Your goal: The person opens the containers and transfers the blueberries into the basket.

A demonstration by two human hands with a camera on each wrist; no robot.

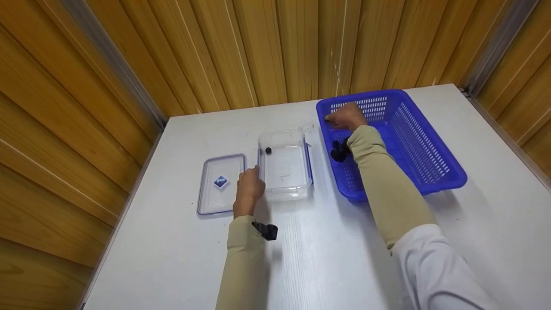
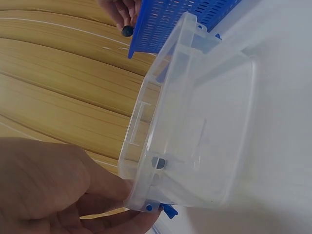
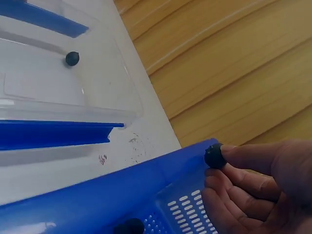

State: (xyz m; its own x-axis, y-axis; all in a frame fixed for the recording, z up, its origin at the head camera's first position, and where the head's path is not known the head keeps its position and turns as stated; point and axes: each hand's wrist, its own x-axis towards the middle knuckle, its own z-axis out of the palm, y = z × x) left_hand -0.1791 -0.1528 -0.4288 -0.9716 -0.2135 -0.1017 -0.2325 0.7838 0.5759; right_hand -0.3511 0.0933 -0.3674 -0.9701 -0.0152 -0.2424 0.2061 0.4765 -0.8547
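My right hand [image 1: 348, 116] is over the far left corner of the blue basket [image 1: 447, 170]. Between thumb and fingertips it pinches a small dark round blueberry [image 3: 215, 156], at the height of the basket's rim. My left hand [image 1: 250, 186] grips the left side of the clear plastic box [image 1: 287, 189], its thumb at the rim and fingers under the blue latch [image 2: 169, 210]. One more dark blueberry [image 3: 72, 59] lies inside the box near its far left corner. In the right wrist view, a dark shape [image 3: 129, 227] shows in the basket, partly cut off.
A clear lid [image 1: 208, 202] with a blue diamond label lies flat left of the box. Box and basket stand side by side on a white table [image 1: 172, 258]. Wood-panelled walls [image 1: 258, 51] rise behind and to the sides. Small dark specks [image 3: 103, 159] mark the table between box and basket.
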